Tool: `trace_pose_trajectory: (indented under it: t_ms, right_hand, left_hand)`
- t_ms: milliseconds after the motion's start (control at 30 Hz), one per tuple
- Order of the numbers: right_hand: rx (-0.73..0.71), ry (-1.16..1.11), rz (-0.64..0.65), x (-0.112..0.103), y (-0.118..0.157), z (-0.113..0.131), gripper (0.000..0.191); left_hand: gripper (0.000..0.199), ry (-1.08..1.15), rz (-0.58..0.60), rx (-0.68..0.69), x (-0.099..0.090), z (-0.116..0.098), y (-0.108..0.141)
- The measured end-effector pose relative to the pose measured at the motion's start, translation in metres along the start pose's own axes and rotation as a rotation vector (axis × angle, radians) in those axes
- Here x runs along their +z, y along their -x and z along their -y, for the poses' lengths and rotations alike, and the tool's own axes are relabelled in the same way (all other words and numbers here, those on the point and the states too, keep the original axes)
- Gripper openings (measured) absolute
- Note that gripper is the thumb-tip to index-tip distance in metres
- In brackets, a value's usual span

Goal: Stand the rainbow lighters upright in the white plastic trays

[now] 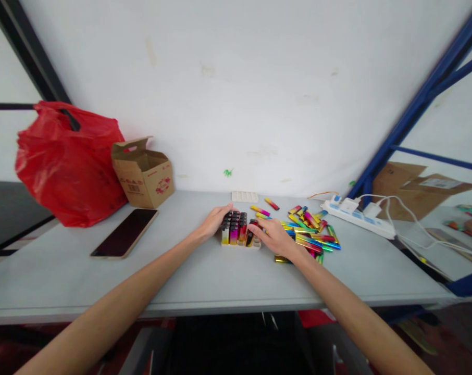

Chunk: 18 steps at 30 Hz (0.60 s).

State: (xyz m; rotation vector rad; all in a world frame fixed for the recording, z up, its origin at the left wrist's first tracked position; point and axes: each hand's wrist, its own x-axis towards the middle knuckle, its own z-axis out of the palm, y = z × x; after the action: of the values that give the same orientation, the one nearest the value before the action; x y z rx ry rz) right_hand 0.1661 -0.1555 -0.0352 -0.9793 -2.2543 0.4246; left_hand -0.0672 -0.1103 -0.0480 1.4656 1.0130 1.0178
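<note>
Upright lighters (234,232) with black tops stand in rows in a small white tray (241,247) at the middle of the table. My left hand (215,220) rests against the left side of this group, its fingers along the lighters. At the tray's right end, my right hand (272,235) has its fingers closed on a dark-topped lighter (250,238), which leans slightly in the tray. Beside and behind my right hand lies a loose pile of shiny coloured lighters (312,237).
A second white tray (244,196) lies near the wall. To the left are a phone (125,233), an open cardboard box (144,174) and a red plastic bag (70,164). A white power strip (359,216) with cables sits on the right.
</note>
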Motion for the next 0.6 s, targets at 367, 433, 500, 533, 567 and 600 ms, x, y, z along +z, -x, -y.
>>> trace_pose_trajectory:
  t_ms: [367,433,500,533,567,600]
  right_hand:
    - [0.016,0.063,0.103,0.0035,0.0007,0.0071,0.038]
    - [-0.005,0.146,0.11,0.0045,0.0002,0.0068,0.034]
    - [-0.027,0.2,0.131,0.0063,0.0002,0.0067,0.032]
    - [-0.033,0.228,0.137,0.0075,0.0005,0.0069,0.031]
    - [-0.034,0.259,0.135,0.0086,0.0008,0.0072,0.031]
    - [-0.029,0.29,0.125,0.0097,0.0012,0.0075,0.033]
  left_hand:
    - [0.074,-0.027,-0.002,0.031,0.0003,-0.0017,0.0009]
    - [0.073,-0.025,0.002,0.034,0.0005,-0.0021,0.0014]
    - [0.072,-0.027,0.005,0.041,0.0006,-0.003,0.0023]
    - [0.072,-0.028,0.006,0.05,0.0005,-0.0037,0.0028]
    - [0.072,-0.034,0.009,0.063,0.0003,-0.0045,0.0033]
    - [0.072,-0.047,0.021,0.083,-0.0002,-0.0055,0.0038]
